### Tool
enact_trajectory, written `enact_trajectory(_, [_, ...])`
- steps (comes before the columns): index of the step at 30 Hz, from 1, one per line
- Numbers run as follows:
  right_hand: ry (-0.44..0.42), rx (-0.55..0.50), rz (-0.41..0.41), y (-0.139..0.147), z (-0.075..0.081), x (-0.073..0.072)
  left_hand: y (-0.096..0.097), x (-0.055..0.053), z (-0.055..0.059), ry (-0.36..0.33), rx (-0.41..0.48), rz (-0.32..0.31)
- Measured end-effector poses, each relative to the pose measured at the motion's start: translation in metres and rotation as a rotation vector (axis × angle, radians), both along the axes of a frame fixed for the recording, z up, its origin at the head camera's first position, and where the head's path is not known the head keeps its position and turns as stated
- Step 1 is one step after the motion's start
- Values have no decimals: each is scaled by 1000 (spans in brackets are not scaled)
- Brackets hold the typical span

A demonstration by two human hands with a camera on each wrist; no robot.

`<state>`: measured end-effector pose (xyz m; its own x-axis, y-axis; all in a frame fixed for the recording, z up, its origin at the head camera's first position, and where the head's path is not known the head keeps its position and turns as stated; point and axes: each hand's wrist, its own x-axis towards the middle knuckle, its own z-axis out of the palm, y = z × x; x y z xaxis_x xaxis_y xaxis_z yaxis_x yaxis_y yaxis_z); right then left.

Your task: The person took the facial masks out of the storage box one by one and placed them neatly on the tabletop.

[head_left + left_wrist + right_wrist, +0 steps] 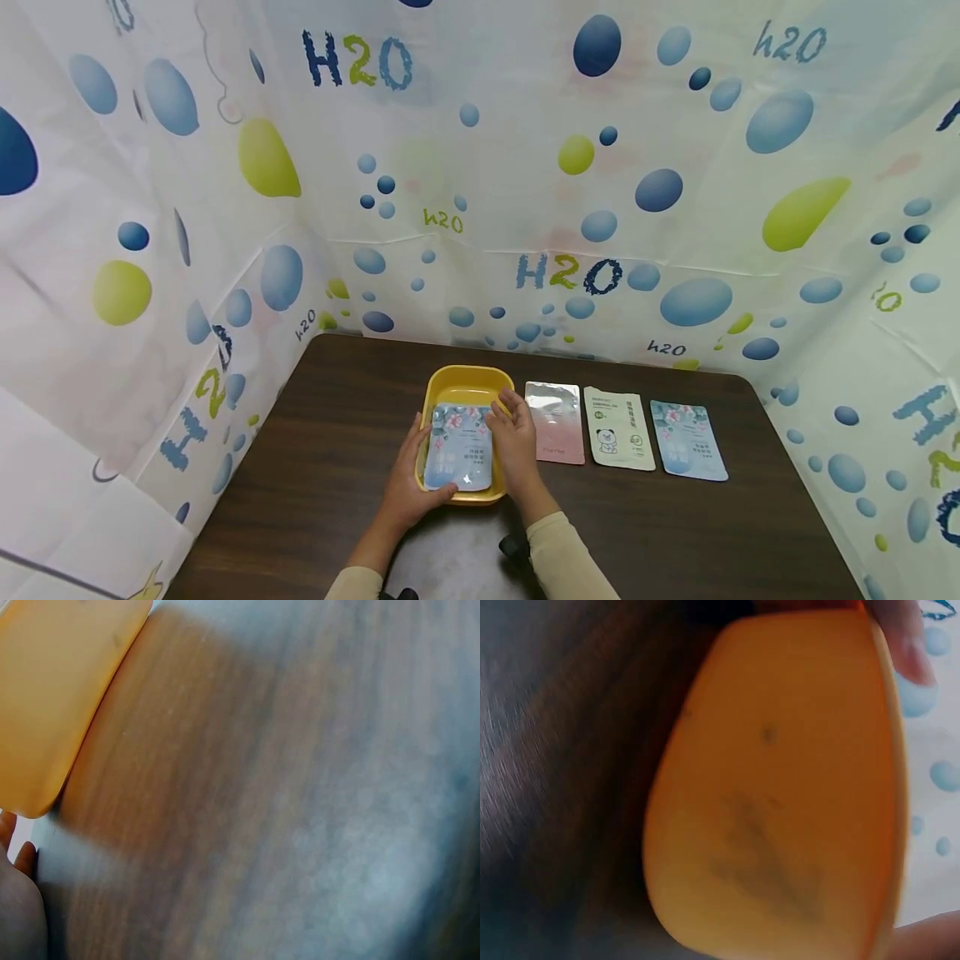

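1. The left grip (408,479), a bare hand in a cream sleeve (358,583), is reaching round the near-left corner of a yellow plastic, round-cornered tray (463,387); its thumb is crossing the near rim. I cannot tell whether it is clamping the tray or the packet inside.
2. The right grip (517,437), also bare, is lying over the tray's right rim, its thumb pointing inward; whether it is closing on anything, I cannot tell.
3. A pale-blue, flat, glossy packet with pink flowers (459,450) is lying face up inside the tray, between both grips.
4. A silver-and-pink foil packet (555,429) is lying just right of the tray.
5. A cream rectangular packet with a bear drawing (619,429) is lying farther right of the tray.
6. A second pale-blue floral packet (688,442) is lying farthest right of the tray.
7. The dark-brown wood-grained bench (322,467) is carrying the tray and packets.
8. A white curtain printed with blue and green drops (510,167) is hanging behind the tray.
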<state>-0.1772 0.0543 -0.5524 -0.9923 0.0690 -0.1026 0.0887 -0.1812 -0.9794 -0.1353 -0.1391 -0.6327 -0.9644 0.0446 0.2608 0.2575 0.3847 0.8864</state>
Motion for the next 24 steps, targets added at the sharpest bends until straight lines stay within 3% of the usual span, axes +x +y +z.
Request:
enact_trajectory(10, [-62,2,-26,-18,-16,1,1,-1,-2,36,-7,-5])
enact_trajectory(24, [-116,45,-24,-25,-22,-1,-1,1,0,-7,34,-16])
